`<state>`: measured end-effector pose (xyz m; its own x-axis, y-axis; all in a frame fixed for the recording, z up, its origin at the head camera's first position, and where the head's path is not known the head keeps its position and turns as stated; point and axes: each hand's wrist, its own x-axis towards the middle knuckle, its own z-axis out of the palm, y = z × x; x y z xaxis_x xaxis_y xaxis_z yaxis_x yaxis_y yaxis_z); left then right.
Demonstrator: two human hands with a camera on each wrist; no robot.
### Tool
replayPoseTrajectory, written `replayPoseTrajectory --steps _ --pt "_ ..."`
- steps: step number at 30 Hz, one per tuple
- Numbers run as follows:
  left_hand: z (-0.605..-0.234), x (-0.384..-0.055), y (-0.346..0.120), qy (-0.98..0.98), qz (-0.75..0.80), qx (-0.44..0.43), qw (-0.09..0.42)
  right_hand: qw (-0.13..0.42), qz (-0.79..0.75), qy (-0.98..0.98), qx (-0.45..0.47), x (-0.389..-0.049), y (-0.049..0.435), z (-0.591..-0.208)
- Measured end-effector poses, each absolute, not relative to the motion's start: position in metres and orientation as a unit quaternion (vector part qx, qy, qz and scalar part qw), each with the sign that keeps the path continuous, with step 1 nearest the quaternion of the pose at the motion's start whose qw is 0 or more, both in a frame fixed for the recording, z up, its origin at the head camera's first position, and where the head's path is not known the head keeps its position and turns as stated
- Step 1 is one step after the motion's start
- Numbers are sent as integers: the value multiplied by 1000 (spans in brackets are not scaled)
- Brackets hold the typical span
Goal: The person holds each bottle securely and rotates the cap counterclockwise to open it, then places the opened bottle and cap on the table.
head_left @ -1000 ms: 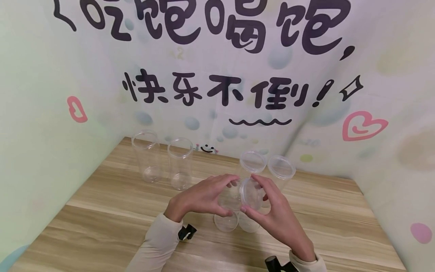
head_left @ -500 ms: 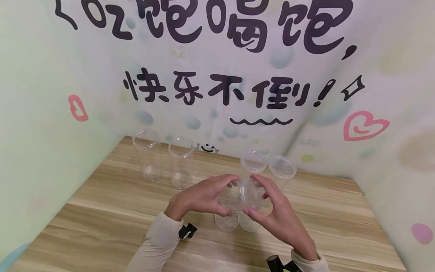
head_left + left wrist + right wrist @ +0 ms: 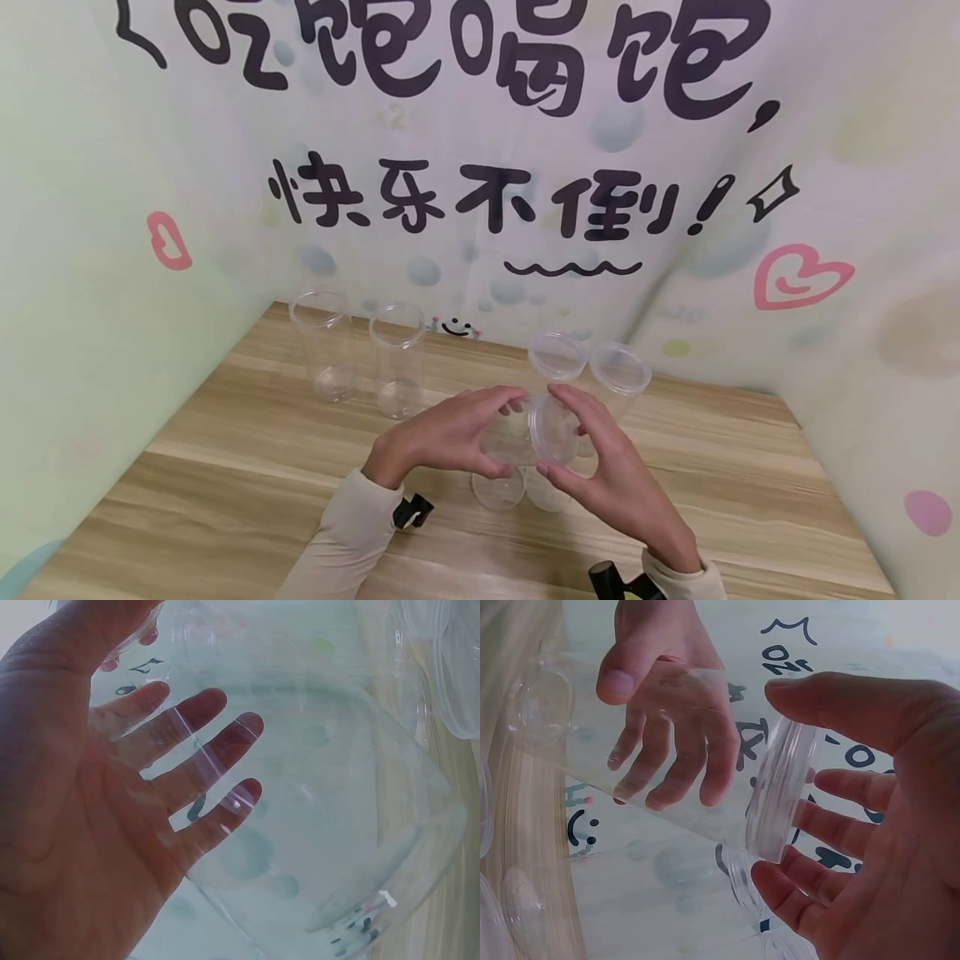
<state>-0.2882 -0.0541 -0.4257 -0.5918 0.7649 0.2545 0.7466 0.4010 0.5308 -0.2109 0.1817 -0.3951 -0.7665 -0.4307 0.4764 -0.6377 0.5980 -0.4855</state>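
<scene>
White cartoon-lettered backdrop, wood-grain table. Left: two clear plastic cylindrical cups, upright, look uncapped. Next, left hand, thumb and fingers curved round a clear plastic cylindrical jar tilted above the table. Jar probably light, thin-walled, slick, easily dented; best held loosely by body, firmer at lid rim. Looks glossy, colourless. Right hand pinches its clear ridged round lid; can't tell if fully seated.
</scene>
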Motion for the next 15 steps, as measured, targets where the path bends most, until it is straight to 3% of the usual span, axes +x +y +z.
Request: replayPoseTrajectory --steps 11,15 --pt "-424 -288 -55 842 303 445 10 216 338 -878 262 -214 177 -399" --pt "-424 -288 -56 845 301 443 5 214 329 -892 225 -213 176 -399"
